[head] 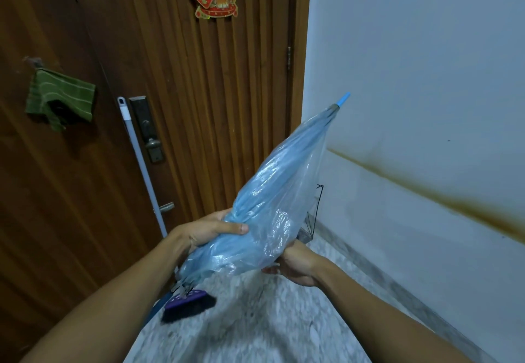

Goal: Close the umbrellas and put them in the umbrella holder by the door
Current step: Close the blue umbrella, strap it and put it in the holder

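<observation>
A translucent light-blue umbrella [272,200] is folded and held slanting in front of me, its blue tip pointing up toward the white wall. My left hand [211,227] grips the gathered canopy around its middle, thumb on top. My right hand [295,264] holds the canopy's lower right side from underneath, its fingers mostly hidden by the plastic. A black wire umbrella holder [314,215] stands on the floor against the wall, right of the door, largely hidden behind the umbrella.
A brown wooden door [204,101] fills the back, with a lock plate and handle [149,129]. A broom [187,304] with a grey pole leans at its left. A green cloth [61,97] hangs on the left panel. The floor is speckled stone [255,328].
</observation>
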